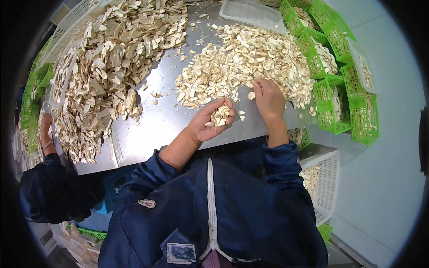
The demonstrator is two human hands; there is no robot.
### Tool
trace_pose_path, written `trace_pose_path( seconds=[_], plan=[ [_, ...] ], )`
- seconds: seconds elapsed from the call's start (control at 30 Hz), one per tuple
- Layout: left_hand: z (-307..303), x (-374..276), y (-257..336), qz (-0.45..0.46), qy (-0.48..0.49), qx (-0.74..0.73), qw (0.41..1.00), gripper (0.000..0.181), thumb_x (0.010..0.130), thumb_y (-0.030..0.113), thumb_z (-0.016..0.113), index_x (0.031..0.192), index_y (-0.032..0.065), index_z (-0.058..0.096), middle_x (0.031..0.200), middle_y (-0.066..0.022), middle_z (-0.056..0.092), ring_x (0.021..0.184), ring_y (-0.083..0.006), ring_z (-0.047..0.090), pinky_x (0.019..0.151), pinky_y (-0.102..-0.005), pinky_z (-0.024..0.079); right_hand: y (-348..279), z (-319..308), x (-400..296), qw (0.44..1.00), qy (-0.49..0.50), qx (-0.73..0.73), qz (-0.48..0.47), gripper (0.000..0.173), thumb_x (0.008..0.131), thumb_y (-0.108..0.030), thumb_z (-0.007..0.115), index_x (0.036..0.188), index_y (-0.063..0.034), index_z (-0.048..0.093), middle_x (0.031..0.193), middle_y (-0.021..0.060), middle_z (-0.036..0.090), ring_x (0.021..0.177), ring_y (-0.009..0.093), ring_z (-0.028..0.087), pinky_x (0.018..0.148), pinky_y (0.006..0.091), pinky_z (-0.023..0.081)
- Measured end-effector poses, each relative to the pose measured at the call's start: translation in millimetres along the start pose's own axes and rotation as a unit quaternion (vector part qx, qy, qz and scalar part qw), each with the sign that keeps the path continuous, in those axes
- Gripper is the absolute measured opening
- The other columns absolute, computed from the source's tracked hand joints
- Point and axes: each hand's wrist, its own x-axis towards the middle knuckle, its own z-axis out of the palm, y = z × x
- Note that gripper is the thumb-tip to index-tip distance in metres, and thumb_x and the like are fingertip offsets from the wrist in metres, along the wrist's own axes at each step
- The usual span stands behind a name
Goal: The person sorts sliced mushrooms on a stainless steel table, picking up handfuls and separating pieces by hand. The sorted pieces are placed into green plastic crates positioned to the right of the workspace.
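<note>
My left hand (211,122) is palm up above the steel table's near edge, its fingers curled round a small heap of dried mushroom slices (221,114). To its right my right hand (269,97) reaches over the near side of a wide pile of small pale slices (254,57), back of the hand up. Its thumb and forefinger meet near a slice at the pile's edge; whether they pinch one cannot be told. A few loose pieces (242,117) lie on the steel table (150,134) between the hands.
A higher heap of larger slices (117,50) covers the table's left. Green plastic baskets (331,104) with slices stand at right, a translucent tray (251,15) at the back. A white crate (326,184) sits below right. At far left is a co-worker's hand (46,132).
</note>
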Motion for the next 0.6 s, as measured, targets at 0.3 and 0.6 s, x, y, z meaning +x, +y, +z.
trace_pose_path(
  seconds=[0.3,0.6],
  plan=[
    [5.8,-0.8,1.5,-0.008,0.013,0.011,1.0,0.034,0.11,0.032,0.039,0.113,0.0009,0.054,0.104,-0.0176,0.055,0.078,-0.0204,0.055,0.035,-0.0188,0.041,-7.8,-20.2,-5.7,0.986,-0.067,0.097,0.117,0.022,0.093,-0.031,0.066,0.108,-0.0146,0.073,0.095,0.0081,0.07,0.088,0.025,0.069,0.077,0.0384,0.054],
    [-2.4,-4.9,3.2,-0.026,-0.029,-0.007,0.999,0.035,0.11,0.032,0.038,0.113,0.0007,0.055,0.105,-0.0173,0.052,0.073,-0.018,0.05,0.033,-0.0167,0.037,-26.0,-11.8,-3.6,0.984,-0.105,0.114,0.085,0.024,0.091,-0.028,0.072,0.102,-0.0067,0.07,0.093,0.0065,0.071,0.082,0.018,0.068,0.074,0.0317,0.053]
  ],
)
